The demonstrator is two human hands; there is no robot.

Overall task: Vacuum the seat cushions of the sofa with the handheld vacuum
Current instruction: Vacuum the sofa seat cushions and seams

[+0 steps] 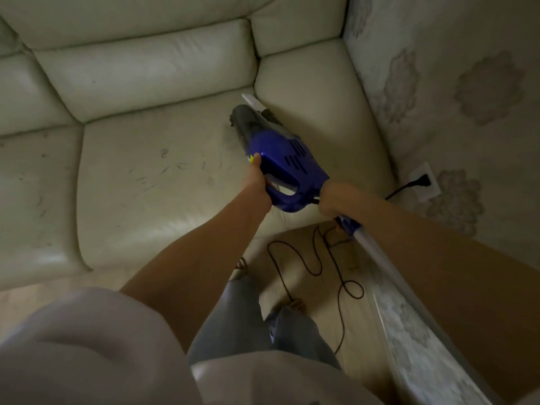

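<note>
Head view: the blue handheld vacuum [280, 153] lies slanted over the cream leather sofa [152, 71], its grey dust cup and white nozzle [252, 102] pointing away from the hands into the crease where the seat cushion [163, 200] meets the corner cushion. The left hand [258, 181] grips the front of the vacuum's loop handle, thumb stretched forward along the blue body. The right hand [333, 200] is curled round the rear end of the vacuum, where a pale tube [380, 255] runs back beneath the right forearm. Left of the left hand, the seat cushion carries dark scribble marks [172, 168]. Below the hands, a black cord [315, 267] loops over the floor [292, 252] beside the person's feet. Right of the right hand, a black plug sits in a wall outlet [423, 182] on the flower-patterned wall [467, 83].
</note>
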